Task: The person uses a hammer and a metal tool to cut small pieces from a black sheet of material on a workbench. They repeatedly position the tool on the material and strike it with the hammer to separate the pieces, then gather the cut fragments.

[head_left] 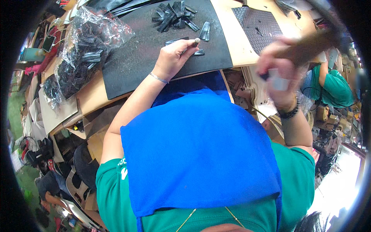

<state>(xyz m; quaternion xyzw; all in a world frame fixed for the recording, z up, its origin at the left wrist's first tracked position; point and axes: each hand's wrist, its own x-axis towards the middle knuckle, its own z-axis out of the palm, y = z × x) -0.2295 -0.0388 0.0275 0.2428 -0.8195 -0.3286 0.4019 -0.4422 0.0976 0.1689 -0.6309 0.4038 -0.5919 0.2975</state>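
Observation:
My left hand (174, 58) grips a short metal tool (196, 41) upright on the black mat (135, 69), its fingers closed around it beside small black strips (199, 52). A pile of similar black strips (174, 17) lies farther back on the mat, and another piece (205, 31) lies to the right. My right hand (278, 73) is raised at the right, smeared by motion and closed around a brown tool (313, 42) that looks like a hammer or mallet, with a pale band near the fingers.
A plastic bag of black pieces (85, 54) lies on the left of the wooden table (98, 89). A textured dark sheet (253, 25) is at upper right. A co-worker in green (334, 87) is at the right. A fan (29, 149) and clutter surround the floor at left.

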